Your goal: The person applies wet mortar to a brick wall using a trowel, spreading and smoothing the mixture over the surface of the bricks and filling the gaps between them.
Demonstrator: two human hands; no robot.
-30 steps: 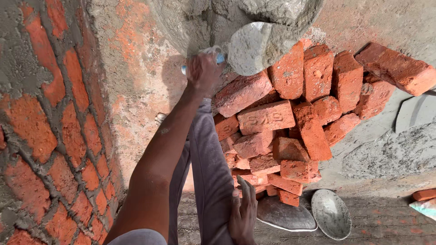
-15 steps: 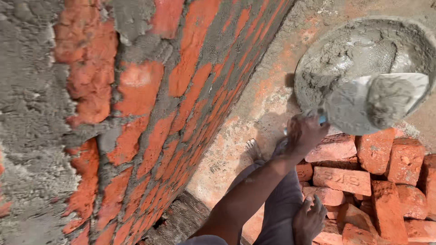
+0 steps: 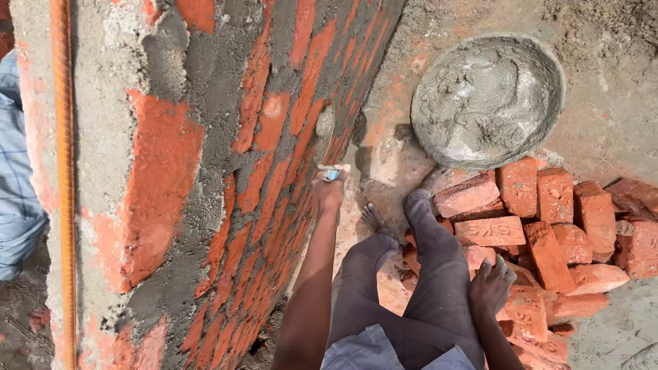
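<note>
My left hand (image 3: pixel 329 188) is closed around the pale handle of a mortar-laden steel trowel (image 3: pixel 326 133), and the trowel's blade is pressed against the face of the red brick wall with grey mortar joints (image 3: pixel 226 157) on the left of the scene. Half a second ago this hand held the loaded trowel beside the mortar pan; it has since travelled left, and the load of wet mortar now sits against the brickwork, just above my knuckles. The blade itself is largely hidden under the mortar.

My right hand (image 3: pixel 491 288) is empty, its fingers loosely spread and bent, hovering just over the nearest bricks of the heap of loose red bricks (image 3: pixel 548 226) on the right. It touches nothing that I can confirm. In the earlier frame it hung in much the same place beside my right leg.

The round metal pan of wet grey cement mortar (image 3: pixel 488 103) rests on the floor at the far right, just beyond the brick heap and well apart from both hands. Earlier the trowel covered part of it; its full rim now shows.

My bare foot (image 3: pixel 371 218) stands on the mortar-dusted floor (image 3: pixel 617 137) near the wall's base. A rusty steel bar (image 3: pixel 65 171) runs along the wall's near-left edge, and a person's blue checked sleeve (image 3: pixel 17 185) shows beyond it at the far left.
</note>
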